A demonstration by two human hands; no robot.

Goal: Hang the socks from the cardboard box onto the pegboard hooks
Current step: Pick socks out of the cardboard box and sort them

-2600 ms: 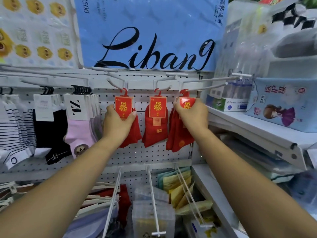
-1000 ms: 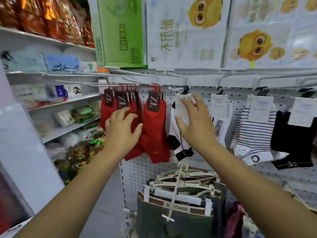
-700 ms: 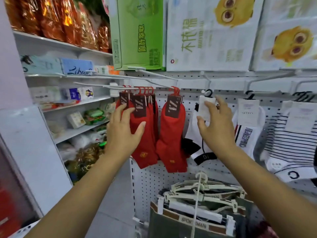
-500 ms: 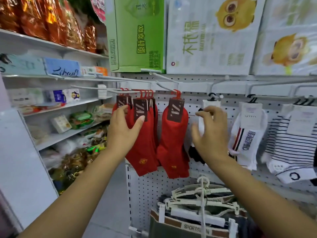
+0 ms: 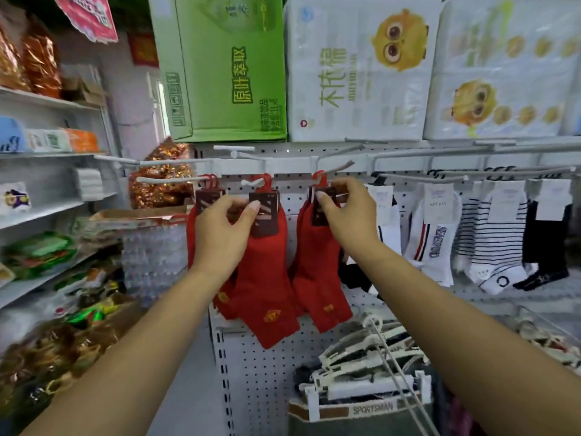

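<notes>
Red socks with dark brown card labels hang from white hooks on the white pegboard. My left hand pinches the label of a red sock pair hanging from a hook. My right hand pinches the label of another red sock pair under the hook to the right. More red socks hang on the hook to the left. No cardboard box of socks is in view.
White, striped and black socks hang on hooks to the right. Long bare hooks stick out toward me at the left. Hangers with folded clothes sit on pegs below. Shelves of snacks stand at the left; large packs rest on top.
My right hand left the white sock and now pinches the label of the right red pair. My left hand shifted to the middle red pair's label. The view moved closer.
</notes>
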